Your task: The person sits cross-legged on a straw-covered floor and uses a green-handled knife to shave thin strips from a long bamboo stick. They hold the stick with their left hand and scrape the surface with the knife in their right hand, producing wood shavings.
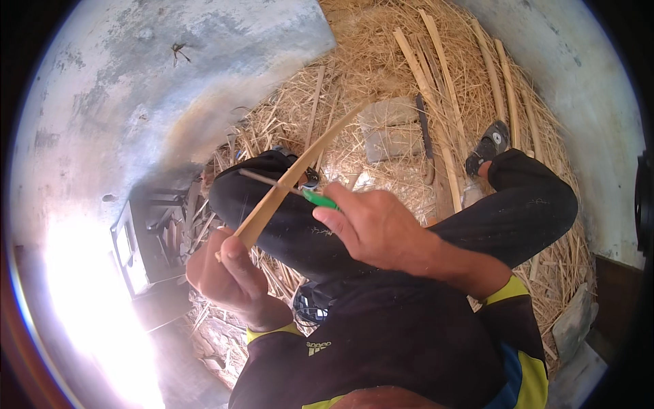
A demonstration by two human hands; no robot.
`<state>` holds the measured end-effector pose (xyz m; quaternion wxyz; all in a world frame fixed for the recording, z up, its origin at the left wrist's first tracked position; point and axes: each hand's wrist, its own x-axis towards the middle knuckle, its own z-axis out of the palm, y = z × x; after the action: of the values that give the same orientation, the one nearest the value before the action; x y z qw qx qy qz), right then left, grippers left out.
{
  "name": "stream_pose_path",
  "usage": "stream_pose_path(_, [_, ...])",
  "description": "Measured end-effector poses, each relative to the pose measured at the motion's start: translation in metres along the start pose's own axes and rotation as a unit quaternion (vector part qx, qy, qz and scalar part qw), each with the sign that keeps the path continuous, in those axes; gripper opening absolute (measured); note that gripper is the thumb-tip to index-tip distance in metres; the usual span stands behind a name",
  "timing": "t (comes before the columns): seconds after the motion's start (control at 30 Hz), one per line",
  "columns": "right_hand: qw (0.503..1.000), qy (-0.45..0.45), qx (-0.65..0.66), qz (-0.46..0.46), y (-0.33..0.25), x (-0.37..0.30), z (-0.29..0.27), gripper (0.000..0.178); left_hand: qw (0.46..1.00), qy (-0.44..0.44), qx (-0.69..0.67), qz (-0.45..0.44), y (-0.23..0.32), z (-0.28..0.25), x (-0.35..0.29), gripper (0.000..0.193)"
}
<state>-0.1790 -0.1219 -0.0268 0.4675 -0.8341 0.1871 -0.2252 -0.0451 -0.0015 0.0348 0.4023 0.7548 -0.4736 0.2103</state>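
A wooden strip [272, 202] is held at its near end by the left hand [228, 269], the grip being pinched closed around it. The strip is slanted forward and to the right, over the bent left leg of the dark trousers [531, 204]. A green-handled knife [319, 199] is clasped in the right hand [381, 225], its grip closed on the handle. The thin blade is set across the strip; whether it bites into the wood cannot be told.

At the left, a dark box-like frame [139, 235] is seen beside the bright light; what is held within or behind it cannot be made out.

The floor is strewn with straw [354, 48]. Beyond the hands, pale flat blocks [392, 112] are half covered by it, with a dark, long tool [426, 133] laid just beside them. Farther right, long strips [441, 68] are spread near the shoe [492, 142]. A stone slab [575, 320] is leaned near the right wall [579, 88].
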Motion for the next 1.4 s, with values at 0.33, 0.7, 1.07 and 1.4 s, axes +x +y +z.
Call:
stream_pose_path(0.33, [0.995, 0.023, -0.094, 0.016, -0.006, -0.014, 0.002, 0.021, 0.994, -0.058, 0.007, 0.089, 0.008, -0.003, -0.006, 0.049])
stream_pose_path(0.7, [0.980, 0.029, -0.187, 0.054, 0.021, -0.013, -0.001, 0.034, 0.991, -0.025, 0.013, 0.129, 0.004, 0.001, -0.004, 0.052])
stream_pose_path(1.07, [0.997, 0.069, -0.027, 0.003, 0.009, -0.012, 0.021, 0.028, 0.999, 0.026, 0.007, 0.019, 0.012, 0.008, -0.011, 0.055])
stream_pose_path(1.4, [0.994, 0.043, -0.084, 0.057, 0.031, 0.000, 0.021, 0.031, 0.996, 0.081, -0.015, -0.032, 0.011, 0.015, -0.011, 0.059])
